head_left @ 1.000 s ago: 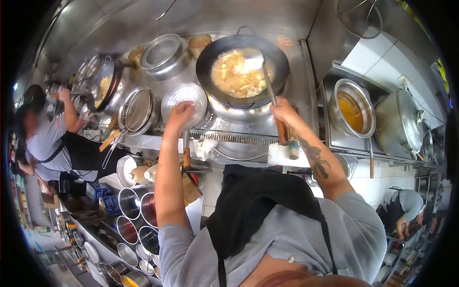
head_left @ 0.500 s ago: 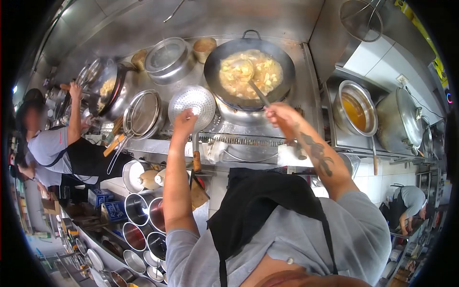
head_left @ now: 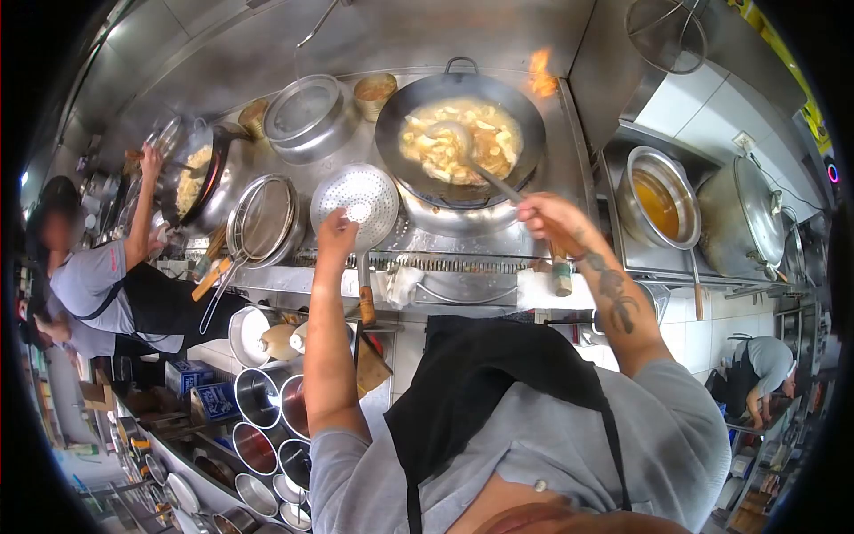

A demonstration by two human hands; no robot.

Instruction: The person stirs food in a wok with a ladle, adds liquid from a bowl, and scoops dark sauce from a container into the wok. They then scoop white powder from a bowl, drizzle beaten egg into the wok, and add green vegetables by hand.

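Observation:
My right hand (head_left: 547, 218) is closed round the handle of a ladle (head_left: 495, 182), whose bowl is in the wok (head_left: 390, 147). Pale yellow pieces of food (head_left: 491, 120) lie in brownish liquid there. Over the near left rim of a perforated skimmer (head_left: 369, 196) is my left hand (head_left: 337, 236), its fingers pinched together; whether anything is between them I cannot make out. The skimmer rests left of the wok, its wooden-ended handle pointing towards me.
Flame (head_left: 541, 73) shows behind the wok at right. A metal bowl of orange-brown liquid (head_left: 658, 209) and a large lidded pot (head_left: 747, 218) stand right. Strainers (head_left: 264, 218) and a round lidded pot (head_left: 307, 116) stand left. A co-worker (head_left: 116, 276) handles another wok (head_left: 200, 182).
The ladle's handle and my right hand have shifted right and slightly nearer me. My left hand has moved slightly left and down. A flame has appeared behind the wok; the food has been stirred.

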